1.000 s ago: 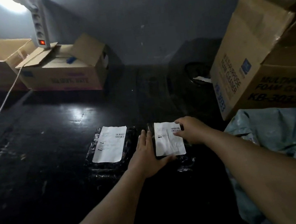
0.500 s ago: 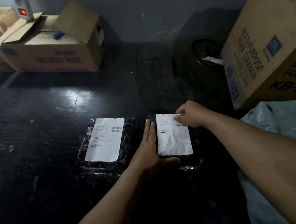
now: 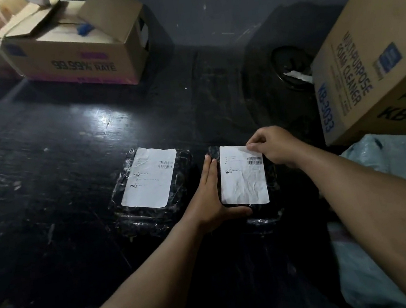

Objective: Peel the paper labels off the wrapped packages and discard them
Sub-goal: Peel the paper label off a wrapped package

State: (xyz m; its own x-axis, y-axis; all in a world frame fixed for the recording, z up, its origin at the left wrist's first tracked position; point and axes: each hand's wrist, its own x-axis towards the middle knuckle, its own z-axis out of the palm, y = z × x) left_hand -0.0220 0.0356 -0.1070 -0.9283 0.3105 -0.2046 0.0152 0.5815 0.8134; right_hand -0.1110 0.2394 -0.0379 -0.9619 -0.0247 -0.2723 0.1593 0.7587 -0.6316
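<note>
Label (image 3: 243, 175) corner pinched in right hand (image 3: 273, 148) grip; left hand (image 3: 211, 199) grip flat, steadying wrapped package (image 3: 263, 210).

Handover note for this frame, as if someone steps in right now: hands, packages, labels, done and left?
Left hand: flat against the right package, steadying its left edge.
Right hand: pinching the top right corner of that package's label, which is barely lifted.
Left package: on the dark table, its label fully stuck.
Done: no label is off.
Left: peel both and discard them.
</note>
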